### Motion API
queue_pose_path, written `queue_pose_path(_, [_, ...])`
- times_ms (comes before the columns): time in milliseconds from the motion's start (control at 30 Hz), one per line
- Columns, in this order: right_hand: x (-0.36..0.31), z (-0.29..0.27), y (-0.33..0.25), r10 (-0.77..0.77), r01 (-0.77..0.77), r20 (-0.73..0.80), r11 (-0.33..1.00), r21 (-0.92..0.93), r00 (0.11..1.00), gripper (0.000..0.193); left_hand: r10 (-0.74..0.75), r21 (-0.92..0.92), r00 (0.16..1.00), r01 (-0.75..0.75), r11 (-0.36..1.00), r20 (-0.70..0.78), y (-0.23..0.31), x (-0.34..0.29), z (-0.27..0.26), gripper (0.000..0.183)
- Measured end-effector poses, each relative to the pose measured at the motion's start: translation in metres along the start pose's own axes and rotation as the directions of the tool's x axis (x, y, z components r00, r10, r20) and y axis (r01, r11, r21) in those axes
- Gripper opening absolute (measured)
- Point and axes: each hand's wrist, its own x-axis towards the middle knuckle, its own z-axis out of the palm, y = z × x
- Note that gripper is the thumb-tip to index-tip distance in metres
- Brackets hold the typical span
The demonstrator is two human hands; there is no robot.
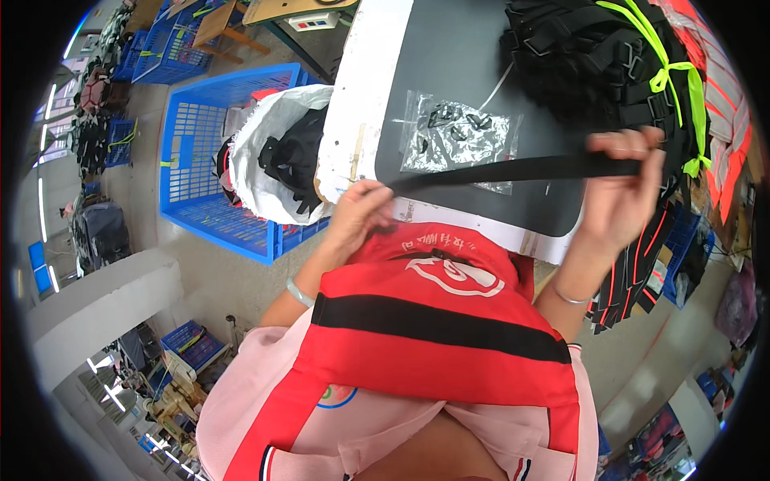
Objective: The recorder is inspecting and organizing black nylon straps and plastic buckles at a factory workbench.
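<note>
Black webbing strap [513, 170] stretched taut between both hands, above the near edge of the black-topped work table [457, 72]. Left hand [357, 215] pinches one strap end, fingers closed on it. Right hand [622, 188] clenched around the other end, thumb on top. Beneath the strap on the table: clear plastic bag [453, 136] of small black parts, possibly buckles. Bundle of black straps [593, 56] tied with neon-yellow band at the table's far right. Blue crate [204, 160] with white sack on the floor, left.
</note>
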Motion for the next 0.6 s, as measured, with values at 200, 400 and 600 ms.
queue_pose_path(200, [-0.021,-0.085,-0.049,-0.301,0.146,-0.39,0.914,-0.379,0.87,0.033,0.208,-0.452,0.933,-0.327,0.83,-0.294,0.042,0.008,0.025,0.014])
queue_pose_path(400, [-0.062,-0.062,0.001,-0.074,-0.456,-0.6,0.577,-0.677,0.797,0.059,0.274,0.145,0.947,-0.299,0.943,0.168,0.053,0.051,0.077,0.01])
queue_pose_path(600, [-0.088,-0.067,0.038,0.13,-0.537,-0.531,0.375,-0.755,0.837,0.052,0.427,0.833,0.727,-0.536,-0.136,0.537,0.028,0.104,0.105,0.017])
